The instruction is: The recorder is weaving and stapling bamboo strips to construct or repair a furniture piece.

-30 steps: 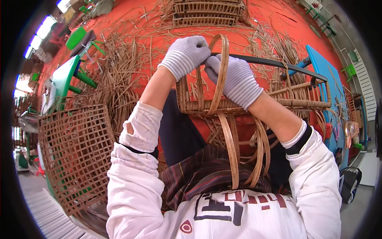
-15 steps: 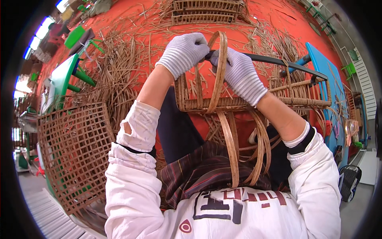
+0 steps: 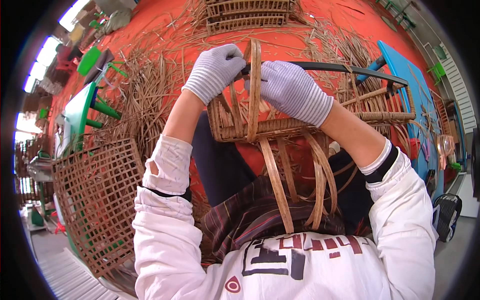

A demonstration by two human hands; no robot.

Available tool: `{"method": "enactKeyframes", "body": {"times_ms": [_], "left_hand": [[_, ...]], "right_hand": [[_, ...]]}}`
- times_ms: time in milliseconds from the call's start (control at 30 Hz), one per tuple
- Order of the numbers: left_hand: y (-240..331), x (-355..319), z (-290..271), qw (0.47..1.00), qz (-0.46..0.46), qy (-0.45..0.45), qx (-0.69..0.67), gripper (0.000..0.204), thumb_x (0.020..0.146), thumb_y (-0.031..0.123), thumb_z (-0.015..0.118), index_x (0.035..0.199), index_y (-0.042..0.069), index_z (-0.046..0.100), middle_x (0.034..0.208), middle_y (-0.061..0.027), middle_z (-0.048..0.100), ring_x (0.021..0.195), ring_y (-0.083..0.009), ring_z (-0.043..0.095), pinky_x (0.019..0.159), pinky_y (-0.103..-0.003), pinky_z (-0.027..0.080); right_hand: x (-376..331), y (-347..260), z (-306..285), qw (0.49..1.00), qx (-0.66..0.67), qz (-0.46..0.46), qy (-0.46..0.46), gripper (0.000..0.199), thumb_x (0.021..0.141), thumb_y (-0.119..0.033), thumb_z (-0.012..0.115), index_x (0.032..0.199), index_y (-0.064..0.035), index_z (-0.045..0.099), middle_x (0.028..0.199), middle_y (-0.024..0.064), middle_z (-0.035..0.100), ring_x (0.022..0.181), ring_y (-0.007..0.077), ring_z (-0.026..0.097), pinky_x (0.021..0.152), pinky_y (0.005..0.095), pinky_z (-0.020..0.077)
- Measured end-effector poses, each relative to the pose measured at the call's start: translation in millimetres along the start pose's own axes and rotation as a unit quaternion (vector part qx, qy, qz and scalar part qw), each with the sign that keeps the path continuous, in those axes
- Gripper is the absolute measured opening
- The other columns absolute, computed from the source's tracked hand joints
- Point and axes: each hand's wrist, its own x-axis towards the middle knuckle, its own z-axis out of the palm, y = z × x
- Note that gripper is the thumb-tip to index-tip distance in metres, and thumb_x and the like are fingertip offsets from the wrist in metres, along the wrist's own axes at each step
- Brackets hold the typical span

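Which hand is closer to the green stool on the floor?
Left. The left hand works at the basket frame, nearer the green stool; the right hand sits farther away.

bright daylight | soft shadows | sharp centre | fisheye-bent, dark rim

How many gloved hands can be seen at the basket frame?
2. The left hand grips the dark rim of the basket frame left of the upright cane strip; the right hand grips just right of it.
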Motion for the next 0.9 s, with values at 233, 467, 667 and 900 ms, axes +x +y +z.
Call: {"method": "enactKeyframes", "body": {"times_ms": [233,467,667,900], "left_hand": [[-0.6,-7.2,-8.5,0.999,0.002,-0.007,-0.033,0.023,0.082,0.024,0.059,0.089,0.004,0.068,0.075,-0.0113,0.068,0.069,-0.0202,0.066,0.066,-0.034,0.052],[-4.2,-40.1,-6.1,0.998,0.050,0.028,-0.037,0.030,0.080,0.021,0.072,0.105,0.006,0.065,0.089,-0.0119,0.070,0.082,-0.0226,0.068,0.077,-0.034,0.054],[-1.8,-43.2,-7.2,0.999,0.019,0.017,-0.037,0.032,0.079,0.021,0.074,0.106,0.006,0.065,0.092,-0.0105,0.070,0.084,-0.0227,0.068,0.078,-0.034,0.054],[0.6,-46.5,-9.4,0.996,0.012,-0.005,-0.084,0.032,0.083,0.011,0.067,0.113,-0.001,0.063,0.102,-0.0089,0.068,0.095,-0.0139,0.063,0.090,-0.030,0.050]], "right_hand": [[-2.9,-2.0,-2.7,0.992,0.086,0.034,0.088,0.012,0.079,-0.008,0.063,0.090,-0.0083,0.068,0.090,0.0072,0.066,0.084,0.0259,0.065,0.074,0.0370,0.0542],[-6.4,1.1,-4.7,0.985,0.157,0.031,0.069,0.015,0.075,-0.005,0.065,0.089,-0.0089,0.066,0.089,0.0075,0.066,0.083,0.0275,0.064,0.073,0.0389,0.0522],[-9.9,-3.2,-0.9,0.984,0.156,0.016,0.080,0.016,0.077,-0.004,0.064,0.093,-0.0084,0.066,0.095,0.0075,0.066,0.090,0.0270,0.063,0.079,0.0396,0.0499],[-7.9,-4.8,-3.5,0.990,0.135,0.026,0.045,0.018,0.078,-0.009,0.065,0.096,-0.0085,0.066,0.095,0.0077,0.066,0.091,0.0256,0.063,0.082,0.0380,0.0491]]}}
